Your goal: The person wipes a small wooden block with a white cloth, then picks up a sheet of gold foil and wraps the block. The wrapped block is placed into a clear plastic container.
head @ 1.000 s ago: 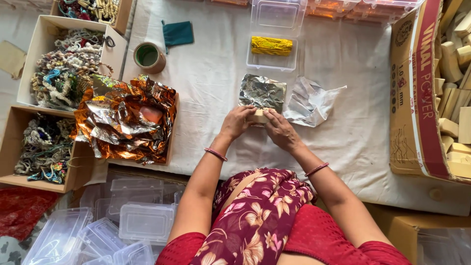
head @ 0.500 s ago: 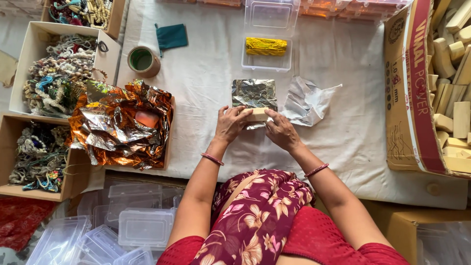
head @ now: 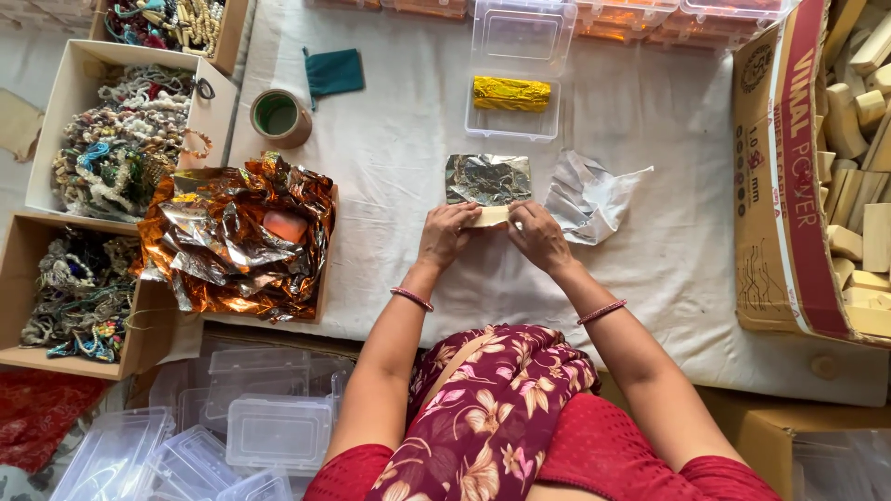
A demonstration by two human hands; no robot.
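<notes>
My left hand (head: 446, 236) and my right hand (head: 537, 236) grip the two ends of a small pale wooden block (head: 489, 216) on the white cloth. The block lies at the near edge of a square silver foil sheet (head: 488, 178), which is spread flat just beyond my fingers. Further back, a block wrapped in gold foil (head: 512, 94) rests in an open clear plastic box (head: 516, 124). A crumpled clear plastic wrapper (head: 590, 196) lies right of the foil sheet.
A heap of copper foil sheets (head: 237, 234) fills a box at left. Cardboard boxes of bead strings (head: 121, 139) stand further left. A big carton of wooden blocks (head: 858, 176) is at right. A tape roll (head: 278, 117), a teal pouch (head: 334, 71) and clear boxes (head: 269, 427) lie around.
The view has shifted slightly. My hands keep hold of the block at the foil's near edge, with the foil sheet lying flatter beyond them.
</notes>
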